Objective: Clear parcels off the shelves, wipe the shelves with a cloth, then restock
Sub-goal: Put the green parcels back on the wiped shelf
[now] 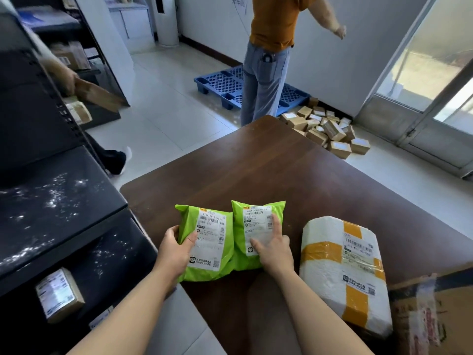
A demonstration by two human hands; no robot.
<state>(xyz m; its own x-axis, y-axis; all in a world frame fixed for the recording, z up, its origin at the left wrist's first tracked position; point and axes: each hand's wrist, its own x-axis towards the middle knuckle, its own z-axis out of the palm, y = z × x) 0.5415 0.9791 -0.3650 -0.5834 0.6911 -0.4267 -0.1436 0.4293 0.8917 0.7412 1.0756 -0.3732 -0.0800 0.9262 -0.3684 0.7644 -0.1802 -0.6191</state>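
two green parcels [207,242] side by side, left fingers [190,240] clasping one, right fingers [276,226] flat atop other

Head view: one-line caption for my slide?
Left hand and right hand on two green mailers on brown table.

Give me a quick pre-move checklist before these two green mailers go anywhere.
1. Left hand has a grip on the left green mailer: ok, fingers wrap its edge.
2. Right hand has a grip on the right green mailer: not ok, it lies flat on top.
3. Mailers lie flat on the brown table: ok.
4. White taped parcel clear of the mailers: ok.
5. Dark shelf wiped: not ok, white specks show.
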